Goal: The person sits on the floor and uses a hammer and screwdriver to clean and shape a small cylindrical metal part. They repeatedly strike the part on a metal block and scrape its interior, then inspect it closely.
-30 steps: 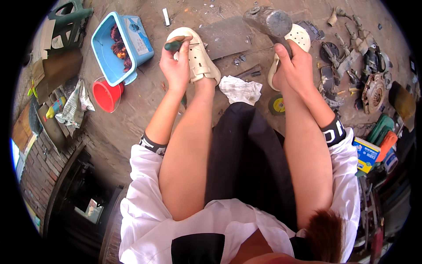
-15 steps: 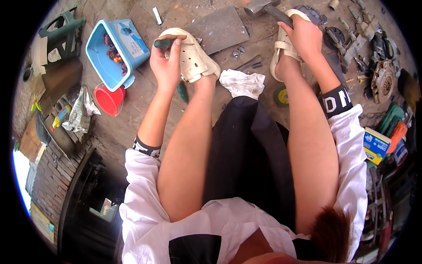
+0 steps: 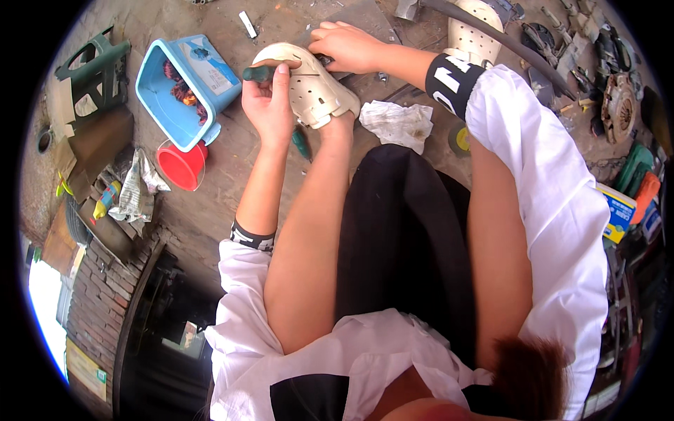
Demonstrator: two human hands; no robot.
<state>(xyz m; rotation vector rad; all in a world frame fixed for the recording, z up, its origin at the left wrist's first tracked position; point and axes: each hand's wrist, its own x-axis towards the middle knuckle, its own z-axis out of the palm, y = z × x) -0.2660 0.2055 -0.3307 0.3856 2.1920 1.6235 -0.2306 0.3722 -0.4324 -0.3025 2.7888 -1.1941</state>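
Note:
My left hand (image 3: 270,98) grips a green-handled screwdriver (image 3: 258,74) crosswise above the cream clog (image 3: 321,90) on my left foot. My right hand (image 3: 344,48) is beside that clog's front, fingers bent around a small dark thing that I cannot make out. A long-handled hammer (image 3: 408,8) lies beyond, its dark handle crossing in front of the other clog (image 3: 472,28). A second green-handled tool (image 3: 302,142) lies on the floor beside my left leg. A crumpled white cloth (image 3: 393,125) is between my feet.
A blue tub (image 3: 158,95) with reddish contents and a red bucket (image 3: 179,168) stand at left, near scrap panels (image 3: 91,77). A metal plate (image 3: 368,21) lies ahead. Car parts (image 3: 618,105), a disc (image 3: 460,139) and coloured boxes (image 3: 618,217) lie at right.
My right hand has let go of the hammer and moved left to beside the left clog. The hammer handle now lies down. My left hand still holds the screwdriver, nearly in place.

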